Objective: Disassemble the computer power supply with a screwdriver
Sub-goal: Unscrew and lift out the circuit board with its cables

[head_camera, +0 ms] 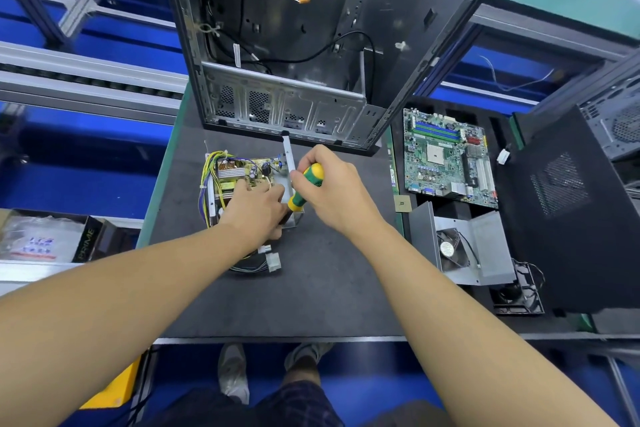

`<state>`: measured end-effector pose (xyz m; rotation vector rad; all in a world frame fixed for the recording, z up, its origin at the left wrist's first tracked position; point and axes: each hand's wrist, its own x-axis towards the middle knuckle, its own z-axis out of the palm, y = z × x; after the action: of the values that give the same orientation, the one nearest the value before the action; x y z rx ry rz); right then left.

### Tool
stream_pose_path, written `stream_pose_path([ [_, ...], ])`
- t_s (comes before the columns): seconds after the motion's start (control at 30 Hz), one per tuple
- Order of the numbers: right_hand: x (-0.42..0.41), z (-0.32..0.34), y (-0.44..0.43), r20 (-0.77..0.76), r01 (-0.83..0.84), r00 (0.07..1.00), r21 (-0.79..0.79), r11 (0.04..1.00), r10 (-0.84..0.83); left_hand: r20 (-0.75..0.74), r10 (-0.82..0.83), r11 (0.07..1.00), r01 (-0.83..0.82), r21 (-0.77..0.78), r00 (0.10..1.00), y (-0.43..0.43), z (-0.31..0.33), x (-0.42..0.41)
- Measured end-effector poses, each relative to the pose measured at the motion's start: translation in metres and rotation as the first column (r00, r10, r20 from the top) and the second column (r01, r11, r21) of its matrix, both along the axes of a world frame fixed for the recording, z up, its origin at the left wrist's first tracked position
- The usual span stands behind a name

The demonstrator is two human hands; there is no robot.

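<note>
A: Grey sheet metal, open on top?

B: Yes. The power supply [242, 184] sits mid-frame on the dark mat [329, 288], with its circuit board [239, 172] and yellow wires [214, 158] exposed.

A: Hands?

B: My left hand [254, 210] clasps its near edge. My right hand [332, 187] is wrapped round the green-and-yellow screwdriver [306, 189], whose tip is hidden.

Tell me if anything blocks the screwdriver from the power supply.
Nothing visible does. The right hand holds the screwdriver down at the power supply's near corner; the left hand, resting on it, hides the tip.
</note>
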<state>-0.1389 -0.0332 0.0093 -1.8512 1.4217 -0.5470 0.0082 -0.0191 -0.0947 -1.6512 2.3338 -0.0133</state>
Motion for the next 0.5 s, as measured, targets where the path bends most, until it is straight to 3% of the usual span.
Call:
stream_pose_path([
  [0.27,0.000,0.005,-0.001,-0.017,-0.010,1.000,0.021,1.000,0.010,0.012,-0.103,0.993,0.103,0.052,0.995,-0.004,0.004,0.006],
  [0.5,0.000,0.008,-0.001,-0.008,-0.009,1.000,0.005,1.000,0.009,-0.014,-0.051,0.996,0.052,0.066,0.999,-0.001,0.010,0.006],
])
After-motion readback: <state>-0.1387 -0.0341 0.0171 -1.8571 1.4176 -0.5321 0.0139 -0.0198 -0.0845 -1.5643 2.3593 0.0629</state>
